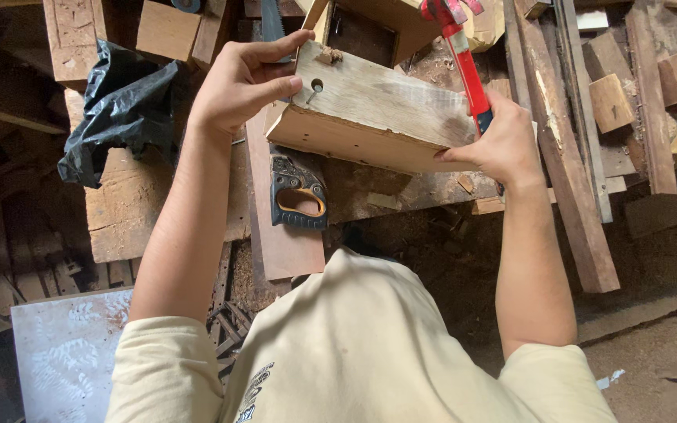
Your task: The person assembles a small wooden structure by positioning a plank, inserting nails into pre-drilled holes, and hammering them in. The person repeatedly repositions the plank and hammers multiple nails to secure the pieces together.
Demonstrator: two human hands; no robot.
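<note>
At frame centre, the left hand (237, 82) grips the wooden box (374, 110) with closed fingers while the right hand (499, 145) clasps a red-handled hammer (464, 66), steadying for nailing; a precise strike appears required.

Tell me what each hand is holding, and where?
The left hand steadies the wooden box at its left end; the right hand has its grip on the red hammer low on the handle.

Your left hand (237, 82) grips the left end of a wooden box (370, 110), fingers over its top edge beside a small round hole. Your right hand (495, 141) clasps the box's right end together with a red-handled hammer (464, 66), head up. A handsaw (298, 192) lies on the desk (425, 188) just below, black plastic bag (119, 110) to the left.
</note>
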